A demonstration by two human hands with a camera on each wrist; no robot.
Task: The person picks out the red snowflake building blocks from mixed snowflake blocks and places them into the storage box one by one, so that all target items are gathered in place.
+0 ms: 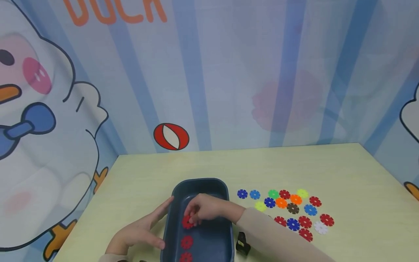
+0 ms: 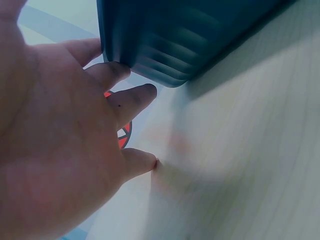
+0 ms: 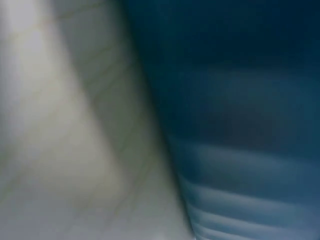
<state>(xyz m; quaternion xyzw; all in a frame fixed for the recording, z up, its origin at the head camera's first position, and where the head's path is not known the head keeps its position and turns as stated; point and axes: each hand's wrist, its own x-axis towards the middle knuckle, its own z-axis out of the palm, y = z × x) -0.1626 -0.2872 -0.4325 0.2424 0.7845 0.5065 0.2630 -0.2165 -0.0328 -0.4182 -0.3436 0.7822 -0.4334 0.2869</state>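
Observation:
In the head view, a dark blue tray (image 1: 212,236) stands on the table. My right hand (image 1: 207,209) reaches into it from the right, and its fingertips pinch a red notched disc (image 1: 187,222). Nearer to me, another red disc (image 1: 187,242) and a further red disc (image 1: 186,257) lie in a line along the tray's left part. My left hand (image 1: 140,231) is at the tray's left side, thumb and fingers spread. The left wrist view shows the same hand (image 2: 65,140), its extended fingers against the tray wall (image 2: 165,45). Only blurred tray wall and table show in the right wrist view.
Right of the tray, several notched discs in mixed colours lie scattered, among them a white disc (image 1: 320,227) and a brown disc (image 1: 292,208). A small black object (image 1: 242,243) sits beside the tray under the right forearm. A printed curtain (image 1: 229,72) hangs behind the table (image 1: 360,189).

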